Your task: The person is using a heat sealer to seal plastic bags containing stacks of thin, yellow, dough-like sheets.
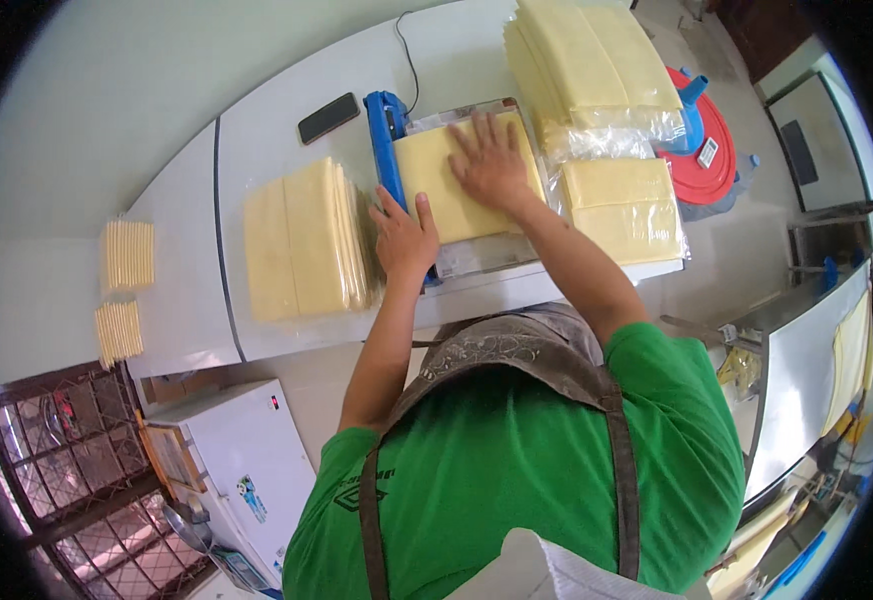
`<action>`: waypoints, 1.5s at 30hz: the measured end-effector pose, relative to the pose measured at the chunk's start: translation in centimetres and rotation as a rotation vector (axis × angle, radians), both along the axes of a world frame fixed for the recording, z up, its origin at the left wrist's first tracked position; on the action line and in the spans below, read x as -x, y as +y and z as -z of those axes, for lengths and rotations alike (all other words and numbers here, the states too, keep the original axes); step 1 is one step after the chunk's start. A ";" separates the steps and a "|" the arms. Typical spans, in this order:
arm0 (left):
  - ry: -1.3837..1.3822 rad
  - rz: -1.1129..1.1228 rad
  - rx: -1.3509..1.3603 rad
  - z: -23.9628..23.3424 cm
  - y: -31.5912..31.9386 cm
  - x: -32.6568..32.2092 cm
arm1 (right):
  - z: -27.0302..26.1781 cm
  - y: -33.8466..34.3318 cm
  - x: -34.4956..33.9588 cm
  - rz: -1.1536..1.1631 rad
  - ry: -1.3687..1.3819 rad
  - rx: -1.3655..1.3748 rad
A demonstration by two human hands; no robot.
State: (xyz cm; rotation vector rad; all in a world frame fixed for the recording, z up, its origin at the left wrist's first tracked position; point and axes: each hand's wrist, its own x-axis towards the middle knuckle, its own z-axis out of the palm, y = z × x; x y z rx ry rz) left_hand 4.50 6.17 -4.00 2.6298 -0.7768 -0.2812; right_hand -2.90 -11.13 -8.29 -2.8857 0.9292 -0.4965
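My right hand (pixel 490 166) lies with fingers spread on a flat, pale yellow folded sheet pack (pixel 436 180). My left hand (pixel 406 238) rests at the lower end of a blue impulse sealer (pixel 386 142), its fingers apart, beside the pack's left edge. The pack lies against the sealer, over a flat support (pixel 489 255) wrapped in clear plastic. To the left stands a stack of yellow sheets in clear bags (pixel 294 244). On the right are a shorter bagged stack (pixel 620 214) and a taller stack of yellow sheets (pixel 601 64). Whether the pack's bag is sealed, I cannot tell.
A phone (pixel 328 118) lies on the white table (pixel 316 82), near the sealer's black cord (pixel 409 52). Bundles of thin yellow sticks or rolls (pixel 127 255) stand at far left. Right of the table are a red lid (pixel 714 176) and a blue funnel (pixel 693 91).
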 end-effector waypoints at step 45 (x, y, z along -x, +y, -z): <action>0.936 -0.079 1.044 -7.6 28.7 -9.3 | -9.5 25.7 1.5 -0.399 -0.416 -1.987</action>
